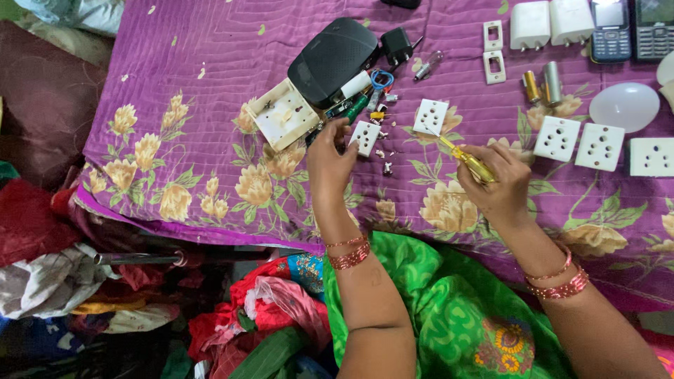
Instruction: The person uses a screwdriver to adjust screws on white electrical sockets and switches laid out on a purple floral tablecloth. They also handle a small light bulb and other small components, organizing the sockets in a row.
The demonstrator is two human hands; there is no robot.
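The left hand pinches a small white socket at its corner, fingers narrow around it, on the purple floral bedspread. The right hand is closed around a yellow screwdriver, its tip pointing up-left toward a second socket.

Tiny loose parts lie just beside the held socket. A sweep of either wrist would likely scatter them into the quilt's folds, where they would be hard to find. The soft bedspread gives no firm backing, so the screwdriver may slip off a screw and jab toward the left fingers. The socket is gripped only at an edge and could twist free under pressure.

The bed's near edge runs just below the left wrist; anything nudged toward the body could drop into the clothes pile. Above the left hand, an open white box, a black case and wires crowd close. Open cloth lies between the hands and to the far left; three sockets line the right.
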